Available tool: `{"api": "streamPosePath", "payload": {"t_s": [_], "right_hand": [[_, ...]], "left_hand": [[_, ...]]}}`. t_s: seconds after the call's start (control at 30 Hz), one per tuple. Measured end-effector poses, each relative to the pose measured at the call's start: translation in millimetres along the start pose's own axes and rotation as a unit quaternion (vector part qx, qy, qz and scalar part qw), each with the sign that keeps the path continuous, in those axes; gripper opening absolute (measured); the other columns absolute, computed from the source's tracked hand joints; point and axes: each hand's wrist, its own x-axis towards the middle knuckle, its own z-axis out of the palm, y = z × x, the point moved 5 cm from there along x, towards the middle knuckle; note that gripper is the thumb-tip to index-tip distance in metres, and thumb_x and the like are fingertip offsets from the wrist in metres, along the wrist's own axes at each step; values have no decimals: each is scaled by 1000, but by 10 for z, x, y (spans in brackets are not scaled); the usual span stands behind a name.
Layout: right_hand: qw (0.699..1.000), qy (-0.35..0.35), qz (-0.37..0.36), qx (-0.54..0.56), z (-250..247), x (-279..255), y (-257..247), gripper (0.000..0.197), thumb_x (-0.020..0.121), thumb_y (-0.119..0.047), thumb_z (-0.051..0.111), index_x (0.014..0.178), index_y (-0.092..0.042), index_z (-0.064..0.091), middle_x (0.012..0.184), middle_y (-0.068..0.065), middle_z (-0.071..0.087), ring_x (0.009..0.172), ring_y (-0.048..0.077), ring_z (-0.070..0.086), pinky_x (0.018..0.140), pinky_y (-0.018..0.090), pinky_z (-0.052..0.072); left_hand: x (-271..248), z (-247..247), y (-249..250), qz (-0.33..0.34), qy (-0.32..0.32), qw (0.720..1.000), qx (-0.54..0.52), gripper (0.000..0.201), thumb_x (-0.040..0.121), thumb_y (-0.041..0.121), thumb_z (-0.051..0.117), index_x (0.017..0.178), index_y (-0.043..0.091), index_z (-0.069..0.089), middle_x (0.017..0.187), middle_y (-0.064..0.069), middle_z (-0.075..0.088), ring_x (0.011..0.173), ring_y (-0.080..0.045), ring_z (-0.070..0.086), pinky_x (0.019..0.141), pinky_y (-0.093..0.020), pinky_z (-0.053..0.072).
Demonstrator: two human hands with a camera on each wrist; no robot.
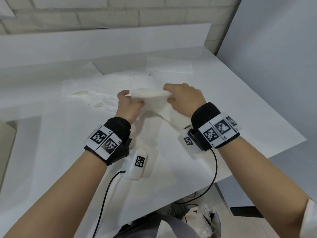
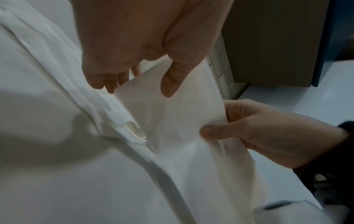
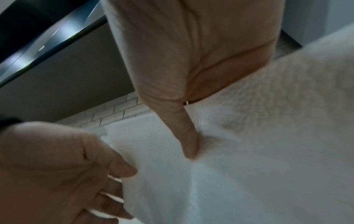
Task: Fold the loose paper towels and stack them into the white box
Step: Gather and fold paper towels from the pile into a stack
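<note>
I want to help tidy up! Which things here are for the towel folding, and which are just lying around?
For the job:
- paper towel, held up by the left hand and right hand
- loose towels still flat on the table

Just lying about:
- brick wall
- black cables
- bag below the table

I can't see the white box.
</note>
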Motion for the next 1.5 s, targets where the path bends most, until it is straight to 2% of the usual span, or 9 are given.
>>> {"api": "streamPosePath", "payload": {"t_s": [0.17,0.27,0.43,0.67,0.8,0.93,1.13,1.33,1.5], "right_hand": [[946,50,-9,320,-160,33,-93,14,87,-11,56,82,-23,52,80,-6,56,78,17,52,67,23,40],[896,25,24,442,-97,97,-236,19,91,-9,52,109,-6,54,107,9,62,99,25,59,88,33,47],[846,-91,80,519,176,231,-504,26,97,-20,32,122,-16,38,128,17,52,115,34,54,97,46,44],[860,-146,17,489,197,358,-917,31,95,-11,39,125,-13,31,124,17,54,90,21,54,71,33,46],[833,-106,-8,543,-20,514,-1071,37,91,-3,51,118,-16,31,118,8,54,85,17,59,58,28,55],[857,-163,-55,485,10,616,-1394,35,90,2,51,121,-12,43,105,6,55,71,14,61,49,27,57],[859,-158,-99,477,13,746,-1943,33,89,5,44,117,-12,47,101,9,56,63,15,58,41,23,50],[847,-121,-243,458,-261,795,-2641,40,83,10,47,99,-27,49,85,7,47,69,20,54,54,24,54],[843,-100,-328,415,-303,786,-3234,35,81,10,43,83,-22,56,92,0,50,81,24,57,58,27,58]], "left_hand": [[-80,-186,114,10,2,999,-36,66,94,28,51,147,13,15,144,-4,36,131,-20,36,104,-25,26],[-138,-282,178,32,-2,999,-20,50,96,25,47,140,10,30,121,-1,48,110,-17,49,102,-31,37],[-211,-489,198,35,11,999,13,31,93,14,42,122,15,30,101,4,54,97,-19,55,91,-36,45],[-364,-946,216,51,28,995,84,36,91,4,42,126,11,36,112,-3,57,100,-21,57,87,-34,48],[-517,-1243,189,61,26,992,109,25,90,1,44,108,18,47,93,8,60,85,-12,58,72,-25,46],[-672,-1499,34,13,46,996,76,29,91,5,48,114,22,45,108,0,63,93,-20,61,86,-37,49],[-1055,-1933,55,33,139,988,53,80,69,17,78,129,40,31,108,-1,63,96,-18,64,82,-37,54],[-1524,-2445,273,80,227,964,114,18,82,19,66,92,34,65,88,8,64,54,4,55,49,-8,42],[-1872,-3002,398,90,331,929,140,18,83,22,67,83,40,65,102,7,63,77,-4,57,69,-18,45]]}}
